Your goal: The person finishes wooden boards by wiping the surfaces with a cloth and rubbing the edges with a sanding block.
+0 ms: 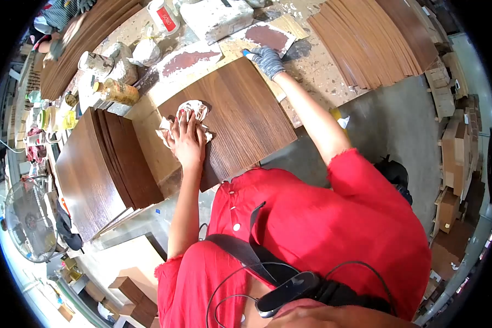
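A dark brown wood-grain board (240, 109) lies flat on the worktable in front of me. My left hand (187, 138), bare, presses a crumpled white-and-brown cloth (194, 109) against the board's left part, fingers over the cloth. At the board's far right corner, my right hand (267, 61) wears a grey knit glove, its fingers bent at the board's edge. A small bit of blue shows at the glove's fingertips. Just left of the board stands a stack of similar brown boards (101, 158).
Beyond the board lie stained sheets (188, 63), a white-wrapped block (216, 19), a white bottle with a red label (163, 16) and a yellowish jar (116, 91). Tall board stacks (366, 41) stand at the back right and back left. Another person's gloved hand (54, 49) shows far left, above a fan (31, 221).
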A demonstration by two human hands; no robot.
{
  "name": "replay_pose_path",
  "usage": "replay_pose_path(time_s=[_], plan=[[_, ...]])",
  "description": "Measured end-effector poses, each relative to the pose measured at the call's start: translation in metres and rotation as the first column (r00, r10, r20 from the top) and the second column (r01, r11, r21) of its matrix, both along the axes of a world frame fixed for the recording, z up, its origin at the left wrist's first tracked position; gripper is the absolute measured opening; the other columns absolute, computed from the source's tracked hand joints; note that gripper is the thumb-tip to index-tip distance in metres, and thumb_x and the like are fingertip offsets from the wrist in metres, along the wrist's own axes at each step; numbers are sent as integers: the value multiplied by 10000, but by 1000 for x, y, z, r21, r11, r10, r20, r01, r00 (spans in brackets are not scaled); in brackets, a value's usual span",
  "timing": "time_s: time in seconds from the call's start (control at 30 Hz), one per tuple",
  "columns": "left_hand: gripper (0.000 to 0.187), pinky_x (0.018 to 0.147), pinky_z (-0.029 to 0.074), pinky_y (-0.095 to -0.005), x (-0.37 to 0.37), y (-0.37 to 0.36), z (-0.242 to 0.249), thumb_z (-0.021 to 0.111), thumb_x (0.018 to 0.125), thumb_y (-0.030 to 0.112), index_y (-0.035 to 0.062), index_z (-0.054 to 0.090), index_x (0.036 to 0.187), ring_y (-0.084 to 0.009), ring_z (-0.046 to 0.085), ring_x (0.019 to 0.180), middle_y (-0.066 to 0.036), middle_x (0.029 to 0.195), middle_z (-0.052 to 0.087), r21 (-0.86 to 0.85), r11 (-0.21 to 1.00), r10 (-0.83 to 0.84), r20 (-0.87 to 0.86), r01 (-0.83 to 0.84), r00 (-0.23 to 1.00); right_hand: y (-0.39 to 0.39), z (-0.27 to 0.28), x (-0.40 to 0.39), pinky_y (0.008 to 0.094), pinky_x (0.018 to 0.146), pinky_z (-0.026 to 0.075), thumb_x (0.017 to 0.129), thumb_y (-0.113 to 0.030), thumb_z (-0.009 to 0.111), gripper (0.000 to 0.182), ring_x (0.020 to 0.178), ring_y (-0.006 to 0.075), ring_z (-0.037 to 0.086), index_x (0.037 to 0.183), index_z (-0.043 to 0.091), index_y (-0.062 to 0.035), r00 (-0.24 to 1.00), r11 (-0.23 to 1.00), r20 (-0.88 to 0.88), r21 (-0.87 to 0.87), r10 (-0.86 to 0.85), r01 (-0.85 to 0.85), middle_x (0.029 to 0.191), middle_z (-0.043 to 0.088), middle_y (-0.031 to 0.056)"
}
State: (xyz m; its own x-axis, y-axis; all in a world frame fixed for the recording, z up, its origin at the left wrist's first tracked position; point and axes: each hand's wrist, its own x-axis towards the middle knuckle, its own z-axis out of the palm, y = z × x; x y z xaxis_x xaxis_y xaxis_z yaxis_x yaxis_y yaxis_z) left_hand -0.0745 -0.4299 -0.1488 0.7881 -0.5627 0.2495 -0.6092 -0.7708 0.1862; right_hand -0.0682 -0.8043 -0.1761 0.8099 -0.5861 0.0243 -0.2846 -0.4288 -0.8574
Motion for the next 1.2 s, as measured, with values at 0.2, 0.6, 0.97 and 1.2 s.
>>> replay_pose_path(time_s=[0.2, 0.6, 0.97, 1.2], plan=[[449, 1182, 212, -516, 2, 0, -8, 563, 953, 327, 247, 590, 1394, -256, 413, 1410, -4, 1496, 511, -23, 1000, 11, 39, -10, 999, 1, 3, 5, 371, 887, 521, 884, -362, 764, 430, 929, 289, 709, 1049, 743, 34, 996, 986, -64, -151, 56, -65, 1018, 744, 209], [457, 1191, 195, -527, -1, -1, 0, 556, 957, 333, 247, 579, 1405, -266, 387, 1429, -24, 1509, 497, 11, 1000, 17, -30, -17, 999, 20, -12, -72, 421, 771, 499, 875, -277, 788, 364, 719, 294, 626, 1047, 735, 39, 995, 945, 75, -325, 61, -33, 750, 637, 216], [464, 1184, 203, -519, -1, -2, -7, 553, 962, 336, 252, 563, 1418, -259, 391, 1425, -8, 1524, 478, 35, 999, 25, 0, -25, 1000, 73, 41, -197, 420, 798, 475, 924, -225, 714, 244, 827, 333, 592, 999, 712, 7, 990, 965, -79, -225, 120, -135, 923, 629, 206], [456, 1183, 210, -497, -4, -4, -1, 545, 974, 309, 248, 561, 1426, -275, 378, 1435, -17, 1534, 472, 45, 998, 33, -5, -32, 999, 102, 39, -274, 341, 774, 520, 941, -85, 691, 101, 865, 197, 598, 893, 647, -7, 999, 993, 32, 121, -11, 7, 902, 575, 71]])
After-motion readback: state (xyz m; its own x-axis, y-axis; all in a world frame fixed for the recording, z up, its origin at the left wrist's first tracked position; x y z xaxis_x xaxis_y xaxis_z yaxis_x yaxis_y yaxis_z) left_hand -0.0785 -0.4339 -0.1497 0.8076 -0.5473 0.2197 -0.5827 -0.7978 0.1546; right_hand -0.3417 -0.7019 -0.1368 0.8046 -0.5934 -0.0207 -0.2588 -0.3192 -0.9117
